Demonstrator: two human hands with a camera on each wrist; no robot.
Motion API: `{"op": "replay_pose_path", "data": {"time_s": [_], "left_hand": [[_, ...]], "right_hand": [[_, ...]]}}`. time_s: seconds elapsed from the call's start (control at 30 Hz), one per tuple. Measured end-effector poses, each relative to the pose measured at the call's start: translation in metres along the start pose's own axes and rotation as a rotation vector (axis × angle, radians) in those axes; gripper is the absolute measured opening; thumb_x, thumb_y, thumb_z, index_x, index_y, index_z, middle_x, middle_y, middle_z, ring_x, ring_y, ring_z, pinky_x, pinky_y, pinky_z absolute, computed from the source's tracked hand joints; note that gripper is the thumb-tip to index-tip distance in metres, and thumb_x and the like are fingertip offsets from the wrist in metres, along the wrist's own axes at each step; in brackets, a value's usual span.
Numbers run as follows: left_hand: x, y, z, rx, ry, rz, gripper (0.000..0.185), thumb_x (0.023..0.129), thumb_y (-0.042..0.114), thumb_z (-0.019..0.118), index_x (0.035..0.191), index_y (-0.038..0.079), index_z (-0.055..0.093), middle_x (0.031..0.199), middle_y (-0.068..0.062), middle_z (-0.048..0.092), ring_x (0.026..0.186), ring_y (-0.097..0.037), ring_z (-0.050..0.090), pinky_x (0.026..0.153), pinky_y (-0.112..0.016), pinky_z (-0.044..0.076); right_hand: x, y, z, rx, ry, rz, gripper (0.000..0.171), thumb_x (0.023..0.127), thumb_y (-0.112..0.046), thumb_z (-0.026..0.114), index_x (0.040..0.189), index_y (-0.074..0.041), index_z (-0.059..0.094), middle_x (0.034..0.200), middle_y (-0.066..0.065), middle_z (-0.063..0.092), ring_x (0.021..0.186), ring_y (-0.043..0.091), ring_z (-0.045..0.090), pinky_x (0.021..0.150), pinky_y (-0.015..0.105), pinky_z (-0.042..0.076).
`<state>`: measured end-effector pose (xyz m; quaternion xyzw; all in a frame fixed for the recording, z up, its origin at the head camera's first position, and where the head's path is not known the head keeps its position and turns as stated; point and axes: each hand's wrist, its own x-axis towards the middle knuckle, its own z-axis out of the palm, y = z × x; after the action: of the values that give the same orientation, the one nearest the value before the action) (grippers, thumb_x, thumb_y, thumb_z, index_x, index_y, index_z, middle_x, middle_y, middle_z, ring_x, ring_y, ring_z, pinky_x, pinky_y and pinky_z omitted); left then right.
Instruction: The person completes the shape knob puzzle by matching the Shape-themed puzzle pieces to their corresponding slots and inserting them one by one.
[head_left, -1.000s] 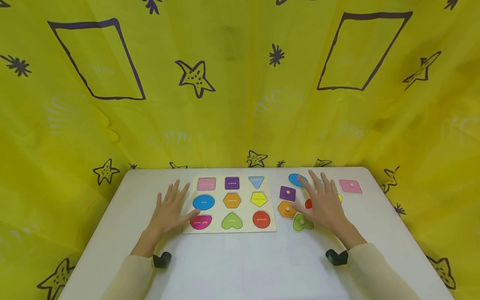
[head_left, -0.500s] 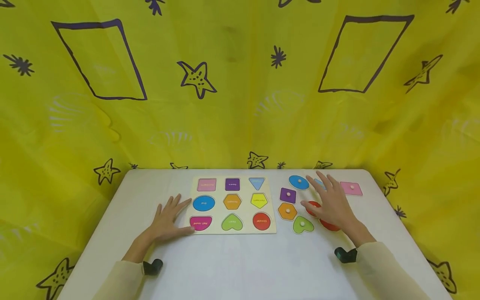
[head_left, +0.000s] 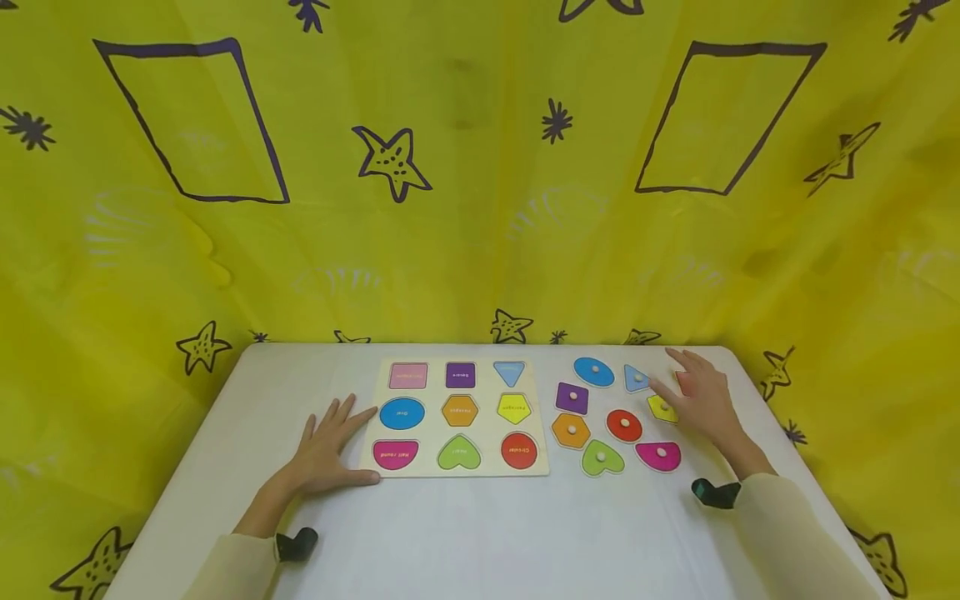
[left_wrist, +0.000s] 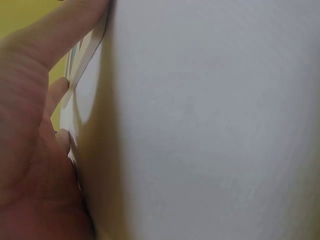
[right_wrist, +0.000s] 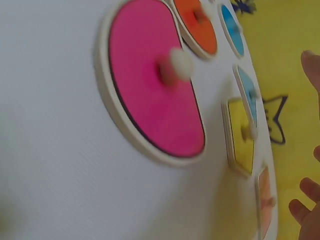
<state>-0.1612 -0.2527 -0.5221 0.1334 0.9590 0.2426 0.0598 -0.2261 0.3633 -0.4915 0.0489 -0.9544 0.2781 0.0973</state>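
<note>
A wooden shape puzzle board (head_left: 483,392) lies at the middle of the white table (head_left: 480,533), its several coloured recesses bare. My left hand (head_left: 330,450) rests flat on the table, fingers spread, touching the board's left edge (left_wrist: 87,47). Loose knobbed pieces lie to the right: blue oval (head_left: 594,372), light blue triangle (head_left: 636,378), purple square (head_left: 572,397), orange hexagon (head_left: 571,430), red circle (head_left: 624,425), green heart (head_left: 602,457), magenta half round (head_left: 659,455) (right_wrist: 150,95), yellow pentagon (head_left: 662,408) (right_wrist: 242,142). My right hand (head_left: 701,396) hovers open over the pink piece, which is mostly hidden.
A yellow cloth (head_left: 480,167) with dark stars and rectangles hangs close behind and around the table. Black wrist mounts (head_left: 296,544) (head_left: 716,493) sit on both cream sleeves. Bare tabletop lies in front of the board.
My right hand has moved right and back, off the red and magenta pieces toward the pink one, uncovering the yellow pentagon. My left hand has slid slightly back along the board's left edge.
</note>
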Motion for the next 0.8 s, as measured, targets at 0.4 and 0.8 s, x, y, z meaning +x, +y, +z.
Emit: {"op": "replay_pose_path", "data": {"time_s": [0.4,0.8], "left_hand": [[-0.001,-0.001,0.002,-0.001,0.022,-0.007,0.107,0.068,0.064,0.084,0.157,0.019,0.044,0.167,-0.024,0.021,0.154,-0.05,0.007,0.116,-0.076,-0.004],[0.0,-0.004,0.003,0.0,0.025,-0.004,0.107,0.069,0.065,0.084,0.157,0.02,0.044,0.168,-0.023,0.021,0.154,-0.05,0.008,0.116,-0.076,-0.003]], "right_hand": [[-0.004,0.048,0.001,0.15,0.046,0.379,0.076,0.103,-0.05,0.057,0.158,-0.003,0.035,0.155,0.036,0.034,0.139,0.058,0.031,0.109,0.076,0.029],[0.002,0.059,0.007,0.164,0.103,0.566,0.063,0.103,-0.042,0.059,0.146,0.003,0.051,0.153,0.033,0.04,0.142,0.052,0.033,0.115,0.069,0.028]]}}
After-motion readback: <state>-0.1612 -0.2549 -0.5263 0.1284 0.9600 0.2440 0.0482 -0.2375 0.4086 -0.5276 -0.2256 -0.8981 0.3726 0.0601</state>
